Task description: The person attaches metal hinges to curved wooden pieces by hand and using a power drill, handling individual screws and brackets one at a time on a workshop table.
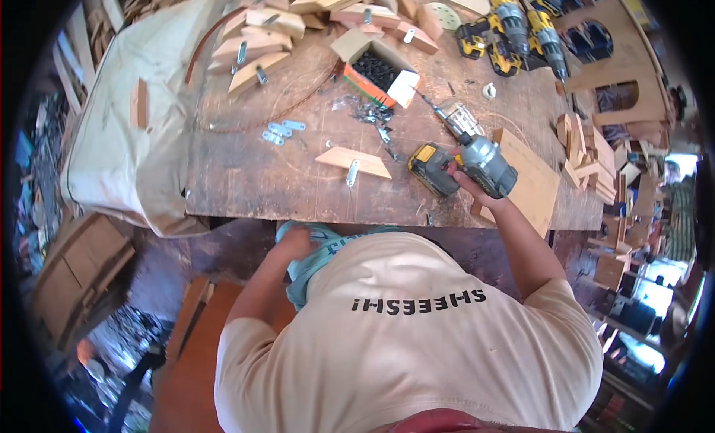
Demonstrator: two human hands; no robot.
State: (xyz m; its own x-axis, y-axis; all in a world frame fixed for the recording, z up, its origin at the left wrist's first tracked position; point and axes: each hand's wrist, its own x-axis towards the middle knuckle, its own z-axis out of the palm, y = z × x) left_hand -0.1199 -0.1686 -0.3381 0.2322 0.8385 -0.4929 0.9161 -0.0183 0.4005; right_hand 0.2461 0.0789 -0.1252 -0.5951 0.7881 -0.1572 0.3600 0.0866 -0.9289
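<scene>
My right hand [475, 187] is wrapped round the handle of a grey and black cordless drill [488, 163], close to the table's near edge. Its yellow-topped battery [432, 166] lies toward the left, and a long bit points away to the far left. Left of the battery lies a wooden piece with slanted ends [339, 162]; a small metal plate [352, 172] sits across its near side. Below the table edge, my left hand [296, 242] rests at my lap against teal cloth [316, 254]; its fingers are hidden.
An open carton of black screws [376, 68] stands mid-table, with loose screws before it. Several metal plates [281, 132] lie further left. Wooden pieces [261, 42] with plates are heaped at the back. Yellow drills [510, 23] lie far right; a flat board [525, 180] is beside my right hand.
</scene>
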